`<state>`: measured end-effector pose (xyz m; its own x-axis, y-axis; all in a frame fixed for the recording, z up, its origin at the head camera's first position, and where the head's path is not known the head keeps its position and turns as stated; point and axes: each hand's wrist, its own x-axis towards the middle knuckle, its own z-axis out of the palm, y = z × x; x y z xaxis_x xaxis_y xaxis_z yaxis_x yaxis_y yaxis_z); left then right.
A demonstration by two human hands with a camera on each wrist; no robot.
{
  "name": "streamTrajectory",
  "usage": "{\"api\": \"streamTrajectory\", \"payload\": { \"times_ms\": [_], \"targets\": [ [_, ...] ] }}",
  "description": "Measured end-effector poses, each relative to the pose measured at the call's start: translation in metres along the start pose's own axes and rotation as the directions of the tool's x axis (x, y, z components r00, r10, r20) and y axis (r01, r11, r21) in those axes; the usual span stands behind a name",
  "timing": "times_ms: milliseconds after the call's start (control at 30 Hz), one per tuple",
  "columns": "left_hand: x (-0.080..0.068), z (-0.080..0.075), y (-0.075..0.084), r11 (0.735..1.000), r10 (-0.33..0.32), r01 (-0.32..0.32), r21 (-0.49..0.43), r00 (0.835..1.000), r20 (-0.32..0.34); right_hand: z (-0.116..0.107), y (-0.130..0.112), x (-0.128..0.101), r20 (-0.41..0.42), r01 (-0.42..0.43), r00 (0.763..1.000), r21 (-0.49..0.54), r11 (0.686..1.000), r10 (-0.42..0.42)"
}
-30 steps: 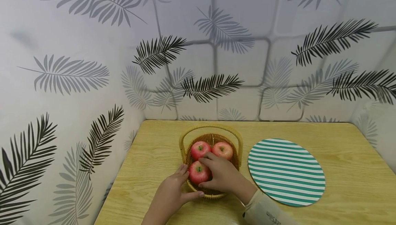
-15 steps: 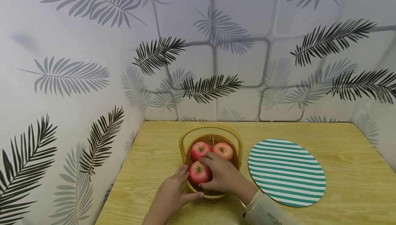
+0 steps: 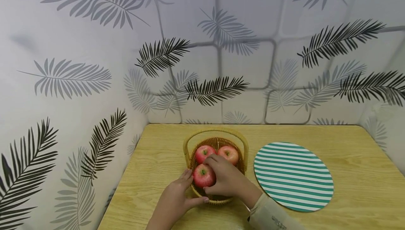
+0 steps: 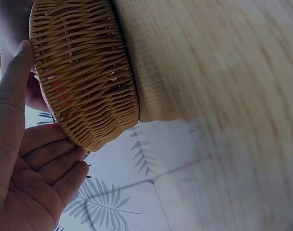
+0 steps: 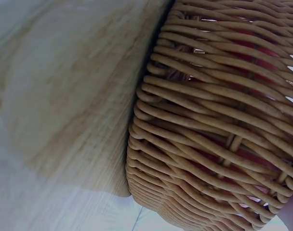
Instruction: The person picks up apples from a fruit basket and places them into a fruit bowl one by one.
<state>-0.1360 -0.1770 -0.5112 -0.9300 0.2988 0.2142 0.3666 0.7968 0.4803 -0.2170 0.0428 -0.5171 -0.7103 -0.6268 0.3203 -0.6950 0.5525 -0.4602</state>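
The front apple [image 3: 204, 176] is seen below the centre of the head frame, inside a woven wicker basket [image 3: 218, 202] that is set on the wooden table [image 3: 354, 159]. Its right side is gripped by the right hand [image 3: 226, 178], with the forefinger laid over the top right of the fruit and the thumb at its lower right. How far the remaining fingers wrap is hidden in the head view, and in the right wrist view the grip is masked by the wicker. The left hand [image 3: 177, 198] is spread wide, its fingertips touching the basket's left rim and its thumb at the front, so that the basket is steadied rather than clasped.

The apple can be judged firm, fairly light and smooth, with a glossy skin that may slip under fingertips alone; if real, it could be bruised by hard squeezing. It is best taken round its widest part, with thumb and fingers opposed, away from the short stem. Room is limited by the left apple [image 3: 205, 153] and the right apple [image 3: 228, 153] behind it. The wicker looks light and slightly springy, and is best held at the rim or by the arched handle [image 3: 215, 129].
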Motion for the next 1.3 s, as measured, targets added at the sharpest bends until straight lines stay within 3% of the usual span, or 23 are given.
{"api": "streamTrajectory", "payload": {
  "times_ms": [267, 600, 1000, 1300],
  "targets": [
    [0.0, 0.003, -0.002, 1.0, 0.016, -0.016, 0.014, 1.0, -0.019, -0.003, -0.004, -0.001, 0.019, -0.024, 1.0, -0.002, 1.0, 0.024],
    [-0.001, 0.002, -0.001, 1.0, 0.005, -0.005, -0.009, 1.0, -0.01, -0.003, -0.004, -0.001, -0.02, -0.003, 1.0, 0.01, 1.0, 0.003],
    [0.0, 0.004, -0.003, 1.0, 0.014, -0.014, -0.002, 1.0, -0.02, -0.016, -0.007, -0.006, -0.041, -0.054, 0.997, 0.112, 0.992, 0.059],
    [0.001, 0.002, -0.001, 1.0, -0.002, 0.002, -0.001, 1.0, 0.001, -0.025, -0.008, -0.014, -0.1, -0.012, 0.995, 0.078, 0.997, 0.019]
  ]
}}
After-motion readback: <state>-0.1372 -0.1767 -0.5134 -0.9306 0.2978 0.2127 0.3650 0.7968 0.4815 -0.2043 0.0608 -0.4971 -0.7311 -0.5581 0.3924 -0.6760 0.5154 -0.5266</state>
